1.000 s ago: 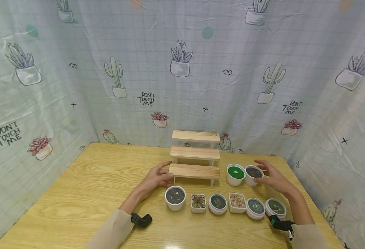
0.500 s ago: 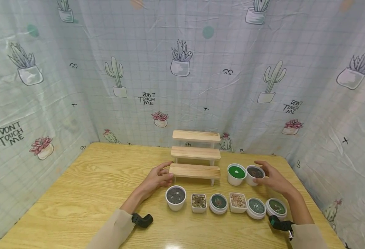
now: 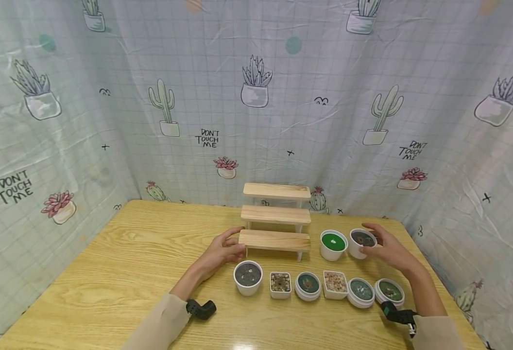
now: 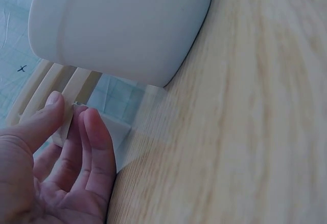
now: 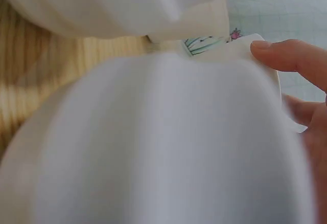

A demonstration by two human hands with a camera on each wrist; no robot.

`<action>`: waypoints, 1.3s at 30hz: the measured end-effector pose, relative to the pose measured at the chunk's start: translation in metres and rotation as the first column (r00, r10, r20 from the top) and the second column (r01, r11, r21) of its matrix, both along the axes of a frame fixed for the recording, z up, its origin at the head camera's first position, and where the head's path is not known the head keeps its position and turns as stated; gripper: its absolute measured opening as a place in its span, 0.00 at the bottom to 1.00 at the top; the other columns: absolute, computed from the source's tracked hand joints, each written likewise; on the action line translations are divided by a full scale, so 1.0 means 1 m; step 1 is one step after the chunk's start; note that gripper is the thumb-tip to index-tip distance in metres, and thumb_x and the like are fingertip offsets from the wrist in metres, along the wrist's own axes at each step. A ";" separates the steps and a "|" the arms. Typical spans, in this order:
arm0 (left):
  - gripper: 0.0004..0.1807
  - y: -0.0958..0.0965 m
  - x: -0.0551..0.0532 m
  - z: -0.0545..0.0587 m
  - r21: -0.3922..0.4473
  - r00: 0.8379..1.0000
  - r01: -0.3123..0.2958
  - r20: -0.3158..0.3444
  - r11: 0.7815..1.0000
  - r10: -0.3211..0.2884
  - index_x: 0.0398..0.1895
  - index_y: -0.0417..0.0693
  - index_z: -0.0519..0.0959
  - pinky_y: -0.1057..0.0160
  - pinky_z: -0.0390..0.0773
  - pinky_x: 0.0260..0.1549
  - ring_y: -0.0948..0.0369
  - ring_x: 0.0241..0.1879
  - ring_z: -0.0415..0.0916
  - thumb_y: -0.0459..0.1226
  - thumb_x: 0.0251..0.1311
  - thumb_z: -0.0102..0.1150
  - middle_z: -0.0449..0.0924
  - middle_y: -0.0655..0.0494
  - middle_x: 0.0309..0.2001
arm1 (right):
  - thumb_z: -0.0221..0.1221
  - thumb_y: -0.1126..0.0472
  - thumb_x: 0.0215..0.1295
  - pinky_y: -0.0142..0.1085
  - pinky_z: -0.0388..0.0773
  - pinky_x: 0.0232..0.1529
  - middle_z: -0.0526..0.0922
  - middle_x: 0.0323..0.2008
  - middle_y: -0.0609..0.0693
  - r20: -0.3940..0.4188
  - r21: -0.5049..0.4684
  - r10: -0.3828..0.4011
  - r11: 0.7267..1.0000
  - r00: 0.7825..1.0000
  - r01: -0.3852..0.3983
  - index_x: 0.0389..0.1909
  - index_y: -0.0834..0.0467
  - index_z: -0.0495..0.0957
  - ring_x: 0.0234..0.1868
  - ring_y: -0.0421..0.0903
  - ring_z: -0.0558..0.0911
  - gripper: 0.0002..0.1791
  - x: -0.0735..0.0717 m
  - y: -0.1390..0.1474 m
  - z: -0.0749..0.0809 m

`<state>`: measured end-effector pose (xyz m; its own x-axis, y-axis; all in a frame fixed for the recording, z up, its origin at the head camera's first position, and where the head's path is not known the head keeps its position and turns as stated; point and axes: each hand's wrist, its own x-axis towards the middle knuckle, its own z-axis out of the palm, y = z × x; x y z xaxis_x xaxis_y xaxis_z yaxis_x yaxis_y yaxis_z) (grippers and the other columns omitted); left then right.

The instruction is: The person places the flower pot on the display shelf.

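Observation:
A three-tier wooden shelf stand [image 3: 275,239] with clear legs stands at the back of the table. My left hand [image 3: 217,251] pinches the left end of its lowest board [image 4: 76,88] between thumb and fingers. To the right of the stand, a white round pot [image 3: 362,237] with dark grey fill is held at its right side by my right hand [image 3: 389,249]. In the right wrist view, the thumb lies on the rim of that pot [image 5: 237,51]. Beside it sits a white pot with bright green fill [image 3: 333,242].
Along the front stand a grey-filled pot [image 3: 247,275], a square pebble pot [image 3: 280,283], a low round pot [image 3: 307,284], another square pot [image 3: 335,283], and two more low round pots, one grey-green [image 3: 361,290] and one green [image 3: 389,291]. A printed curtain [image 3: 282,121] hangs behind the table.
The dark grey pot in my right hand has shifted slightly right and back, away from the green-filled pot. My left hand stays on the shelf stand.

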<state>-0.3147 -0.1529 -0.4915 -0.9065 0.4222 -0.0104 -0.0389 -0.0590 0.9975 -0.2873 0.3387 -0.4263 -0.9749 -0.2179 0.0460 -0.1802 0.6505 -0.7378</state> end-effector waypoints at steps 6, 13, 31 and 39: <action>0.42 -0.001 0.001 -0.001 -0.005 1.000 0.004 -0.008 1.000 -0.004 0.82 0.51 0.54 0.62 0.87 0.45 0.60 0.39 0.83 0.36 0.69 0.65 0.83 0.52 0.42 | 0.66 0.55 0.68 0.74 0.60 0.69 0.57 0.75 0.75 0.010 -0.007 -0.004 1.000 1.000 0.004 0.78 0.67 0.54 0.73 0.79 0.59 0.46 0.002 -0.002 0.007; 0.41 -0.002 0.002 -0.003 -0.005 1.000 -0.006 -0.003 1.000 0.006 0.81 0.50 0.55 0.63 0.87 0.44 0.59 0.40 0.83 0.36 0.70 0.64 0.84 0.51 0.42 | 0.65 0.54 0.70 0.73 0.65 0.67 0.58 0.75 0.74 -0.023 -0.011 0.006 1.000 1.000 -0.007 0.79 0.65 0.52 0.72 0.78 0.62 0.46 0.005 -0.008 0.016; 0.43 -0.001 0.003 0.000 -0.011 1.000 0.009 -0.017 1.000 -0.010 0.83 0.48 0.52 0.62 0.87 0.46 0.60 0.41 0.83 0.37 0.71 0.63 0.84 0.48 0.43 | 0.64 0.53 0.72 0.69 0.71 0.65 0.62 0.74 0.73 -0.057 -0.003 -0.021 1.000 0.998 0.020 0.81 0.64 0.49 0.73 0.77 0.62 0.47 0.014 -0.018 0.037; 0.42 0.000 0.001 -0.001 -0.003 1.000 0.011 -0.021 1.000 -0.011 0.82 0.49 0.53 0.63 0.87 0.46 0.60 0.42 0.83 0.37 0.71 0.63 0.84 0.50 0.43 | 0.64 0.52 0.72 0.70 0.70 0.65 0.60 0.75 0.72 -0.077 -0.008 -0.014 1.000 0.997 0.014 0.81 0.64 0.49 0.74 0.75 0.61 0.47 0.015 -0.023 0.045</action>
<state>-0.3140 -0.1533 -0.4922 -0.9016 0.4325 0.0070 -0.0189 -0.0556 0.9983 -0.2719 0.3157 -0.3810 -0.9713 -0.2035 0.1229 -0.2277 0.6477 -0.7271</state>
